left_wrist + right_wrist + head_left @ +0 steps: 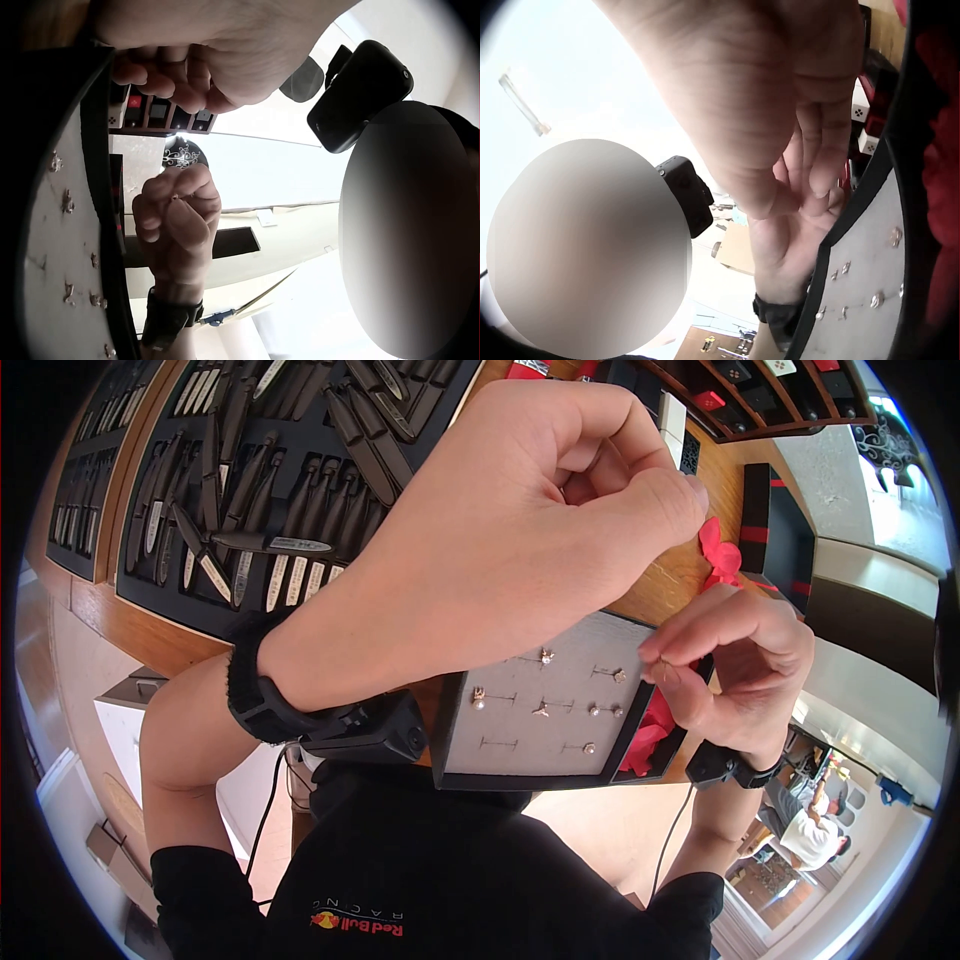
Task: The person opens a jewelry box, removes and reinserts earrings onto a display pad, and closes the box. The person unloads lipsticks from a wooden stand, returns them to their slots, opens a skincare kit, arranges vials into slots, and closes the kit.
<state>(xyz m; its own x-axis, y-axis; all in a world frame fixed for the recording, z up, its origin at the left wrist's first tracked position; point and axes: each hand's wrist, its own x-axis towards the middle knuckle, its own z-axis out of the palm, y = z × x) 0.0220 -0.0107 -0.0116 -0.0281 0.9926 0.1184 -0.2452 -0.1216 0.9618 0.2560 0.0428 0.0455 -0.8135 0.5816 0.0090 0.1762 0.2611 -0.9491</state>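
My right hand (740,670) pinches a tiny gold-coloured jewellery piece (664,666) between thumb and fingers, over the right edge of an earring tray (510,765). The tray has a grey pad and a black rim. Small earrings (588,748) sit in slits of the pad, some with pearls. My left hand (540,510) hangs above the tray's far side, fingers curled inward and thumb tip against the index finger. I cannot tell whether anything lies between them. The left wrist view also has the right hand (180,225), with a small speck at its fingertips.
Red petal-like pieces (720,552) lie beyond the right hand, with red material (645,740) beside the tray. A black box with red ribbon (775,530) stands at right. Dark trays of slim black sleeved items (320,500) cover the left. Another person (810,835) is in the background.
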